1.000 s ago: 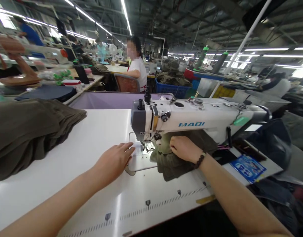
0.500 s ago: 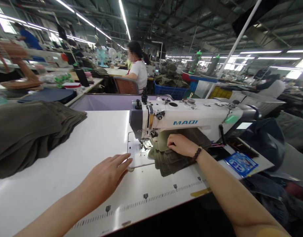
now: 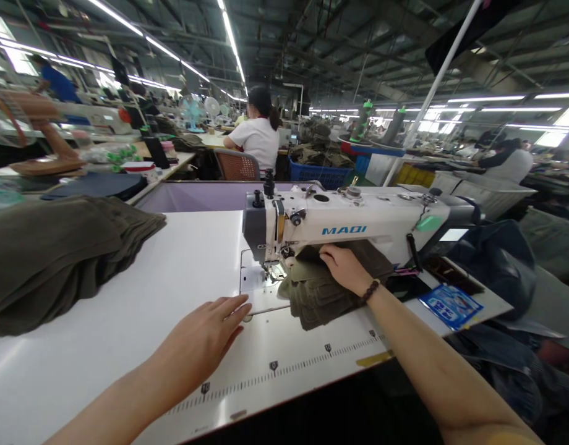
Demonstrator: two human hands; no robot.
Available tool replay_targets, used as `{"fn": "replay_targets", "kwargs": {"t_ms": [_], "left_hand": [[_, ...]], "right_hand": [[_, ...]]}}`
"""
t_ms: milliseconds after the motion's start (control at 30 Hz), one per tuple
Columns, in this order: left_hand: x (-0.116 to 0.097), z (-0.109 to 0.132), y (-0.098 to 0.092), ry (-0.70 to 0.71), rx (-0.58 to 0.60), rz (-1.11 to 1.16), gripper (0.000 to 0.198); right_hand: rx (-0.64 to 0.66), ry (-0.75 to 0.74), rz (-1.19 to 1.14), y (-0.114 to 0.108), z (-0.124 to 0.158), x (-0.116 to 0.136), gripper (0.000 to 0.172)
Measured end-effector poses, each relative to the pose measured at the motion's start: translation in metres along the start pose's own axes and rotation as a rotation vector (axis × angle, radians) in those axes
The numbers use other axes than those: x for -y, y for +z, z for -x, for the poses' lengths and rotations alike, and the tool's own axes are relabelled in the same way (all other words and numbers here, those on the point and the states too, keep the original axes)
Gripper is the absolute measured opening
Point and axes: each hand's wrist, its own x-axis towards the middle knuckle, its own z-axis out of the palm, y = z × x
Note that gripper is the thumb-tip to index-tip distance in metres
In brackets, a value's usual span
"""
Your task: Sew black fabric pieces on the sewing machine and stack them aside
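My left hand [image 3: 210, 330] rests on the white table with its fingers stretched out, near the front left corner of the sewing machine's needle plate, holding nothing. Under the arm of the white sewing machine [image 3: 354, 213] lies a stack of olive-green fabric pieces [image 3: 312, 300], fanned out to the right of the needle. My right hand [image 3: 344, 266] reaches over this stack, thumb and fingers pinched on the edge of a fabric piece [image 3: 310, 252] near the machine's arm. The fingertips are partly hidden. A dark bead bracelet circles my right wrist.
A larger pile of dark olive fabric pieces [image 3: 66, 253] covers the table's left side. A blue packet [image 3: 451, 306] lies at the right, near some dark cloth. Beyond the machine, a co-worker in a white shirt [image 3: 259, 139] sits near a blue crate [image 3: 319, 173] of fabric.
My right hand has moved slightly away from me, and the fabric at its fingers now shows a darker, raised face. My left hand has barely moved. The co-worker has turned a little.
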Motion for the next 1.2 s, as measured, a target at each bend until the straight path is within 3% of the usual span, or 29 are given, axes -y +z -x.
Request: {"fn": "replay_targets", "kwargs": {"t_ms": [167,300,367,467,567,700,767,833,967,1100,1200], "left_hand": [[-0.012,-0.005,0.0,0.027,-0.09,0.105,0.034],[-0.033,-0.018,0.005,0.025,-0.143,0.234,0.054],[-0.045,-0.024,0.005,0.073,-0.078,0.31,0.061],[-0.053,-0.023,0.001,0.231,0.167,0.447,0.041],[-0.038,0.002,0.002,0.194,0.314,0.562,0.035],[0.007,0.056,0.02,-0.109,0.242,0.723,0.034],[0.025,0.078,0.026,-0.258,0.216,0.76,0.032],[0.032,0.091,0.027,-0.33,0.192,0.775,0.029],[0.029,0.095,0.021,-0.338,0.111,0.766,0.022],[0.02,0.089,0.02,-0.562,-0.014,0.667,0.026],[0.015,0.091,0.022,-0.593,-0.073,0.592,0.032]], "right_hand": [[-0.155,0.011,0.089,-0.018,0.043,0.008,0.022],[-0.278,-0.175,0.143,-0.027,0.099,0.044,0.022],[-0.206,-0.197,0.069,-0.022,0.122,0.069,0.024],[-0.036,-0.203,-0.206,-0.009,0.137,0.097,0.032],[0.179,-0.158,-0.472,-0.006,0.134,0.103,0.022],[0.51,-0.217,-0.621,-0.015,0.119,0.089,0.051],[0.609,-0.269,-0.653,-0.012,0.111,0.084,0.059],[0.569,-0.243,-0.692,-0.002,0.103,0.085,0.051],[0.341,-0.087,-0.884,0.025,0.082,0.096,0.016],[0.237,0.096,-0.854,0.037,0.061,0.104,0.014],[0.241,0.061,-0.736,0.036,0.055,0.106,0.015]]}}
